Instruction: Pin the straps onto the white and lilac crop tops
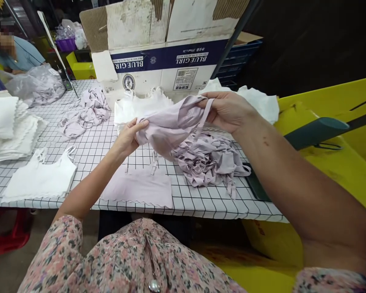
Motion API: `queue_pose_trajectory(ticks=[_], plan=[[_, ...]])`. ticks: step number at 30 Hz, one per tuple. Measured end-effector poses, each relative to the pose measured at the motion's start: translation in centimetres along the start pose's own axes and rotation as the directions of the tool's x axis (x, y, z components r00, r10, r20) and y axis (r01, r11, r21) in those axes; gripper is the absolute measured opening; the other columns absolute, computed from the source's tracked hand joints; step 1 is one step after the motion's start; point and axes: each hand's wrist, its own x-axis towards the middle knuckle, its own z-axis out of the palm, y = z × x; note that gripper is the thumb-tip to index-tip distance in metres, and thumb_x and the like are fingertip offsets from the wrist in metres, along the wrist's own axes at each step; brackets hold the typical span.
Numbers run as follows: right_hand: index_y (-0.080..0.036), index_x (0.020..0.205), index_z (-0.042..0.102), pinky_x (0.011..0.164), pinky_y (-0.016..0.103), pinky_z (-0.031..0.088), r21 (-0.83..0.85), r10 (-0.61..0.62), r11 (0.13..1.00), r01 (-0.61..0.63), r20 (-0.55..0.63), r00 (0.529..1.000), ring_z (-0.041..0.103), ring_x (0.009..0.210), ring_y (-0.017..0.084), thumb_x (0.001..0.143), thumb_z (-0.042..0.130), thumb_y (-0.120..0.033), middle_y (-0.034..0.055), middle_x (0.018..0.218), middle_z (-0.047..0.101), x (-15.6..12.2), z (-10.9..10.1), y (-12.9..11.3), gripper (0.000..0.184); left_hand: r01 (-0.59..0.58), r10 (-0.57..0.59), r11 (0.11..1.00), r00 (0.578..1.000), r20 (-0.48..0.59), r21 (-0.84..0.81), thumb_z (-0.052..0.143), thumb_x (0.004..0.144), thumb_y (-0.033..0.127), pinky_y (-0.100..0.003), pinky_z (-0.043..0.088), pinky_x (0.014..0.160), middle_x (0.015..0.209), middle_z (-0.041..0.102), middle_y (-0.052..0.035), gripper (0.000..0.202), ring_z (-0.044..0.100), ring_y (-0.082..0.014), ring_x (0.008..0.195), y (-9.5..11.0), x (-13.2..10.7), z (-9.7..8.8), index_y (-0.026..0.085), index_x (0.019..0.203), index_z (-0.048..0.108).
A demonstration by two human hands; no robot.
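Lilac top (166, 127): centre of my feed, held between both hands above the table (201, 204).
Left hand (128, 137): fingers pinched on one end.
Right hand (225, 109): fingers clamped on the other.
Dangling strap (206, 116): I reckon it could snag the tangled pile (205, 160) just below, dragging it along.

Left arm (93, 185) and right arm (280, 171) reach forward, left grip (131, 135) pinched thumb-uppermost, right grip (224, 109) curled inward and higher.

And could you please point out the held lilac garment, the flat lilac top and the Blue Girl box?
Held lilac garment (169, 125), head view: its draped fabric.
Flat lilac top (139, 189), head view: its body fabric.
Blue Girl box (166, 57), head view: its printed side.
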Motion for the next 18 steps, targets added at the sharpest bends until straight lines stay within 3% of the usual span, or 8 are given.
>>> queue_pose_trajectory(ticks=[2, 4, 6, 9, 11, 14, 16, 18], plan=[[-0.016, 0.088, 0.076, 0.066, 0.027, 0.061, 0.018, 0.060, 0.998, -0.060, -0.005, 0.998, 0.066, 0.068, 0.013, 0.077, 0.077, -0.005, 0.0025, 0.078, 0.072, 0.3, -0.6, 0.8, 0.015, -0.023, 0.023, 1.000, 0.999, 0.026, -0.001, 0.103, 0.064, 0.035, -0.026, 0.055, 0.067, 0.082, 0.074, 0.0038, 0.047, 0.068, -0.0113, 0.070, 0.3, 0.2, -0.1, 0.021, 0.094, 0.070], [-0.019, 0.094, 0.079, 0.068, 0.029, 0.062, -0.064, 0.069, 0.996, -0.065, 0.068, 0.995, 0.068, 0.074, 0.016, 0.071, 0.086, -0.012, 0.0040, 0.084, 0.075, 0.8, -1.9, 1.7, 0.025, -0.033, 0.033, 0.999, 0.999, 0.039, 0.000, 0.098, 0.071, 0.029, -0.026, 0.056, 0.072, 0.089, 0.078, 0.0019, 0.041, 0.070, -0.0121, 0.076, 0.5, 0.5, -0.1, 0.021, 0.100, 0.072], [-0.024, 0.117, 0.082, 0.071, 0.031, 0.064, -0.262, 0.059, 0.965, -0.011, 0.175, 0.983, 0.074, 0.090, 0.022, 0.065, 0.096, -0.022, 0.0079, 0.105, 0.080, 1.1, -3.5, 2.7, 0.054, -0.053, 0.053, 0.999, 0.998, 0.021, -0.010, 0.095, 0.077, 0.028, -0.026, 0.058, 0.077, 0.094, 0.080, 0.0005, 0.036, 0.073, -0.0127, 0.082, 0.6, 0.8, 0.0, 0.020, 0.103, 0.073], [-0.033, 0.144, 0.073, 0.080, 0.042, 0.068, -0.555, 0.027, 0.818, 0.151, 0.299, 0.954, 0.074, 0.115, 0.033, 0.055, 0.106, -0.035, 0.0127, 0.136, 0.076, 0.8, -4.8, 3.7, 0.095, -0.096, 0.096, 0.995, 0.995, -0.016, 0.019, 0.093, 0.085, 0.031, -0.025, 0.059, 0.079, 0.092, 0.079, 0.0003, 0.028, 0.076, -0.0141, 0.087, 0.3, 1.1, 0.6, 0.018, 0.097, 0.071], [-0.034, 0.144, 0.074, 0.094, 0.052, 0.067, -0.575, -0.064, 0.776, 0.257, 0.335, 0.940, 0.070, 0.128, 0.038, 0.057, 0.106, -0.046, 0.0123, 0.146, 0.072, -0.1, -3.9, 3.7, 0.093, -0.110, 0.109, 0.991, 0.994, 0.010, 0.079, 0.091, 0.089, 0.031, -0.025, 0.059, 0.079, 0.091, 0.079, 0.0000, 0.025, 0.077, -0.0149, 0.087, 0.1, 1.0, 1.5, 0.018, 0.095, 0.071], [-0.037, 0.142, 0.072, 0.117, 0.056, 0.058, -0.364, -0.188, 0.870, 0.333, 0.378, 0.906, 0.060, 0.148, 0.034, 0.076, 0.094, -0.064, 0.0051, 0.155, 0.067, -1.6, -0.3, 2.5, 0.076, -0.097, 0.066, 0.973, 0.986, 0.153, 0.209, 0.089, 0.091, 0.026, -0.024, 0.058, 0.077, 0.091, 0.079, -0.0012, 0.020, 0.077, -0.0146, 0.085, 0.4, 1.0, 3.1, 0.016, 0.095, 0.074], [-0.035, 0.135, 0.074, 0.114, 0.050, 0.060, -0.218, -0.161, 0.933, 0.285, 0.454, 0.876, 0.065, 0.139, 0.030, 0.079, 0.091, -0.069, 0.0034, 0.139, 0.076, -2.0, 2.2, 1.2, 0.067, -0.096, 0.024, 0.948, 0.972, 0.232, 0.304, 0.088, 0.093, 0.026, -0.024, 0.058, 0.076, 0.090, 0.078, -0.0021, 0.018, 0.078, -0.0156, 0.087, 1.3, 1.2, 3.8, 0.014, 0.095, 0.076], [-0.030, 0.115, 0.079, 0.094, 0.040, 0.065, -0.180, -0.090, 0.961, 0.210, 0.514, 0.853, 0.072, 0.111, 0.025, 0.075, 0.096, -0.065, 0.0034, 0.108, 0.081, -1.8, 3.7, 0.0, 0.056, -0.096, -0.003, 0.917, 0.969, 0.247, 0.387, 0.088, 0.094, 0.030, -0.025, 0.058, 0.077, 0.088, 0.077, -0.0029, 0.021, 0.079, -0.0181, 0.091, 2.6, 1.4, 3.8, 0.012, 0.095, 0.077]])
